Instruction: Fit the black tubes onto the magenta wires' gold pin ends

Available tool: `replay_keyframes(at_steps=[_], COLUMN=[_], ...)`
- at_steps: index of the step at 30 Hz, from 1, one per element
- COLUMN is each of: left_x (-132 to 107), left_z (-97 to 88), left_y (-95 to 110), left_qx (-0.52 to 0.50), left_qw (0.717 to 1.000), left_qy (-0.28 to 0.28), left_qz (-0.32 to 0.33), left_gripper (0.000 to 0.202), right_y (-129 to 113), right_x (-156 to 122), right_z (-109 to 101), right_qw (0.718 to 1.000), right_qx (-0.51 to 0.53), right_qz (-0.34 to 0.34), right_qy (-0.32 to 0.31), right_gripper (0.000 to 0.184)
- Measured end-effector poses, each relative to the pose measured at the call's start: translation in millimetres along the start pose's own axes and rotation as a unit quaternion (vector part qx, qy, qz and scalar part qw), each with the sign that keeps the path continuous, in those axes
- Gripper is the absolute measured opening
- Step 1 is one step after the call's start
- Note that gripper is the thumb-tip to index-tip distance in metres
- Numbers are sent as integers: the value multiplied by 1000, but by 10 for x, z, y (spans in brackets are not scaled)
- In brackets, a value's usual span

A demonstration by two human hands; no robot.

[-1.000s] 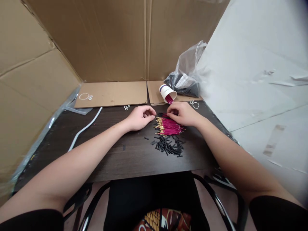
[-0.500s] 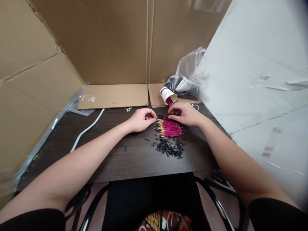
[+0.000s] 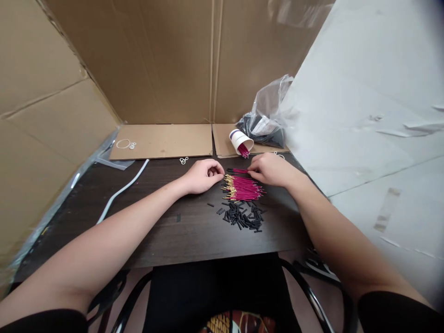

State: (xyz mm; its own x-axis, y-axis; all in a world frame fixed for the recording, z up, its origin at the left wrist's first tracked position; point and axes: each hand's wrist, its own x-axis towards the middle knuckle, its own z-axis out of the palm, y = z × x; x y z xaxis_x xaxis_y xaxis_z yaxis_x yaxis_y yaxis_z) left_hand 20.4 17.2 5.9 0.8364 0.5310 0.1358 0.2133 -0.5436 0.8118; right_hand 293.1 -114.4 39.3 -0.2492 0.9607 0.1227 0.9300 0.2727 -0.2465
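Note:
A row of short magenta wires [image 3: 247,188] with gold-coloured tips on their left ends lies on the dark table. Just above that row is a small group of magenta wires [image 3: 240,171] with black sleeves on their left ends. My right hand [image 3: 272,170] pinches the right ends of this small group between thumb and fingers. To the left of the gold tips, my left hand [image 3: 205,175] rests with curled fingers, thumb against forefinger; anything between them is too small to make out. Loose black sleeves [image 3: 243,216] are heaped below the row.
A white paper cup [image 3: 239,138] lies tipped with more magenta wires in its mouth. Behind it sits a clear plastic bag [image 3: 268,125] of black pieces. Cardboard walls [image 3: 166,60] stand behind and left, a white panel [image 3: 374,92] on the right. A pale tube [image 3: 121,188] lies leftward.
My right hand has drawn slightly right and down, from near the cup's mouth to the right ends of the sleeved wires. My left hand has barely moved. The view has shifted slightly.

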Motion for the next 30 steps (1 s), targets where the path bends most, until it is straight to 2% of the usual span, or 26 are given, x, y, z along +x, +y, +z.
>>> replay_keyframes(at_steps=[5,13,22,30], left_x=[-5,3,2,-1], left_z=[3,0,-5,2], left_y=[0,-4,9,-9], left_qx=[2,10,16,15], left_qw=[1000,1000,1000,1000], left_qy=[2,1,-1,-1], left_qz=[4,9,-3,-5], left_gripper=[9,8,8,8], right_y=[-129,-125,-2,71], right_x=[80,168,81,30], right_z=[24,56,57,-21], right_qw=[995,990,994,982], right_qx=[-100,-140,-82,34], right_qz=[-12,-1,54,185], right_qy=[-14,-32,-46,11], right_gripper=[25,18,17,20])
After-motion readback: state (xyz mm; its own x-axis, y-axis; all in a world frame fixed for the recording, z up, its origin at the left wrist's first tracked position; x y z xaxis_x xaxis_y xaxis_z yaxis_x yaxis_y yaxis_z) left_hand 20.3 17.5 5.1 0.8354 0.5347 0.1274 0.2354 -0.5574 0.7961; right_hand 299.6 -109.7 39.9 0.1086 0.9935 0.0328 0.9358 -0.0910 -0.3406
